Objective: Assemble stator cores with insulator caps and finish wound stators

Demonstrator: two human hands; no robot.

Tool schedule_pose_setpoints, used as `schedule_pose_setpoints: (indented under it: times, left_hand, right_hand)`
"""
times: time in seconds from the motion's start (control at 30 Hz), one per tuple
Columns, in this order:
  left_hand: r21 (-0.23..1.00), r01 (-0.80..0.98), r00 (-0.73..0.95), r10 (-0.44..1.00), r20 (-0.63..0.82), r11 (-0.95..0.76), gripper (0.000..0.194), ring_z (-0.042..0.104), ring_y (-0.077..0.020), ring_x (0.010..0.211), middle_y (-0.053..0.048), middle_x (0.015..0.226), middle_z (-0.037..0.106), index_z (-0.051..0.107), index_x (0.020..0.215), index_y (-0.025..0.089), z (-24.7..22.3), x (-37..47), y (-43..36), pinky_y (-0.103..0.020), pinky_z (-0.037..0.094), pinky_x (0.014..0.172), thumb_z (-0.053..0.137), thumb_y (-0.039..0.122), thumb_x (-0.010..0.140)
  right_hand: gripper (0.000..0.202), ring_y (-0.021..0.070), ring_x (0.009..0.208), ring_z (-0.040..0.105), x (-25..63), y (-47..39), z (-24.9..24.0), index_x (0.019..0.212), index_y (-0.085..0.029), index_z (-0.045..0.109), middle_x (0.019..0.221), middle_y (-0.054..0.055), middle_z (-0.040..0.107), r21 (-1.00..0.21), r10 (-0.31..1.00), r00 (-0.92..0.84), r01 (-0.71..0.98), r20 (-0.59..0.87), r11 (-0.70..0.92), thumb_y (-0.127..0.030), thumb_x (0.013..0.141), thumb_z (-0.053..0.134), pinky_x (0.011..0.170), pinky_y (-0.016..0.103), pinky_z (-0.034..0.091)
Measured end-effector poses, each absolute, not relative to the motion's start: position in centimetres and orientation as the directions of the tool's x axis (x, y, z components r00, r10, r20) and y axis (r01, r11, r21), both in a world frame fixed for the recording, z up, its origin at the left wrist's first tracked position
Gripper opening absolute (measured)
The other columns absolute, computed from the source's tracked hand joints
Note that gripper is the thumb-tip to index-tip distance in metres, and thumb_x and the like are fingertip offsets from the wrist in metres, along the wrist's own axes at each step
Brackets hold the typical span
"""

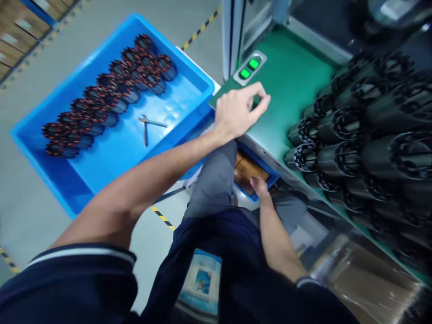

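My left hand (239,110) is over the near left corner of the green worktop (280,67), just below a panel with two lit green buttons (249,67). Its thumb and forefinger curl into a ring, tips together, with nothing visible between them. Lower down, my right hand (259,185) reaches below the worktop edge to a blue bin (272,179) with brown cardboard (249,171) in it. Blur and angle hide most of the right fingers, so I cannot tell whether they grip anything.
At left, a large blue tray (111,180) holds rows of black cylindrical parts with orange-red wire (111,85) and a pair of cutting pliers (151,123). Many dark slotted cylinders (344,121) are stacked on the worktop's right. Cardboard boxes (20,27) stand at far left.
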State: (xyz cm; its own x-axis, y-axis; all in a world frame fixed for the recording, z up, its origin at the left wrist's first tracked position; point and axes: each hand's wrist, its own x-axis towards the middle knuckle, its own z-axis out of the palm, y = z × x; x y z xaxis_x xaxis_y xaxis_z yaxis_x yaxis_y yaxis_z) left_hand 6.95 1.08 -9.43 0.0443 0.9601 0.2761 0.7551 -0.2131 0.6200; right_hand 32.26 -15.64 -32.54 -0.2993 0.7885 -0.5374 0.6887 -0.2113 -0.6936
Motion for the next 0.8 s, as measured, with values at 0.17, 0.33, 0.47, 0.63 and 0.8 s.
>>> schedule_pose_setpoints:
  times: [0.17,0.33,0.47,0.63,0.8]
  left_hand:
    - [0.639,0.741,0.107,0.975,0.193,-0.208,0.029,0.075,-0.0186,0.095,-0.003,0.116,0.083,0.075,0.145,0.025,-5.0,-2.2,-4.1,-0.036,0.061,0.094,0.072,0.039,0.12]
    - [0.121,0.908,-0.382,0.911,-0.157,0.402,0.05,0.079,-0.0328,0.129,-0.017,0.134,0.079,0.074,0.146,0.005,-2.4,-16.0,-9.9,-0.063,0.057,0.12,0.073,0.047,0.12]
    - [0.007,0.865,-0.459,0.797,-0.392,0.502,0.04,0.083,-0.0302,0.12,-0.013,0.122,0.083,0.081,0.124,0.01,-5.2,-20.1,-11.3,-0.058,0.07,0.111,0.083,0.049,0.116]
    - [0.151,0.882,-0.378,0.863,-0.336,0.446,0.036,0.081,-0.0235,0.115,-0.012,0.134,0.082,0.078,0.138,0.013,-5.1,-19.9,-12.8,-0.047,0.073,0.104,0.08,0.043,0.118]
    - [0.386,0.885,-0.233,0.966,-0.113,0.259,0.031,0.075,-0.0205,0.095,-0.005,0.11,0.077,0.072,0.137,0.016,-0.8,-18.9,-15.8,-0.04,0.067,0.092,0.066,0.044,0.124]
  right_hand:
    - [0.05,0.0307,0.132,0.08,33.6,-16.5,-30.3,0.155,-0.02,0.074,0.155,0.014,0.076,-0.719,0.829,-0.103,0.563,-0.549,-0.407,-0.05,0.116,0.083,0.112,0.054,0.073]
    - [0.047,0.0292,0.128,0.081,34.1,-22.4,-26.6,0.152,-0.02,0.075,0.149,0.013,0.079,-0.779,0.829,-0.137,0.452,-0.543,-0.435,-0.05,0.117,0.082,0.111,0.053,0.073]
    - [0.047,0.0288,0.128,0.082,29.3,-24.8,-22.8,0.154,-0.021,0.075,0.149,0.013,0.08,-0.856,0.808,-0.361,0.416,-0.466,-0.308,-0.051,0.118,0.081,0.113,0.054,0.073]
    - [0.049,0.0271,0.123,0.083,25.9,-24.3,-16.9,0.155,-0.023,0.077,0.149,0.013,0.081,-0.901,0.791,-0.503,0.411,-0.35,-0.138,-0.053,0.117,0.082,0.117,0.056,0.07]
    - [0.05,0.0288,0.12,0.086,25.7,-24.0,-10.1,0.158,-0.03,0.081,0.146,0.012,0.087,-0.933,0.872,-0.42,0.346,-0.251,-0.102,-0.061,0.119,0.074,0.12,0.056,0.069]
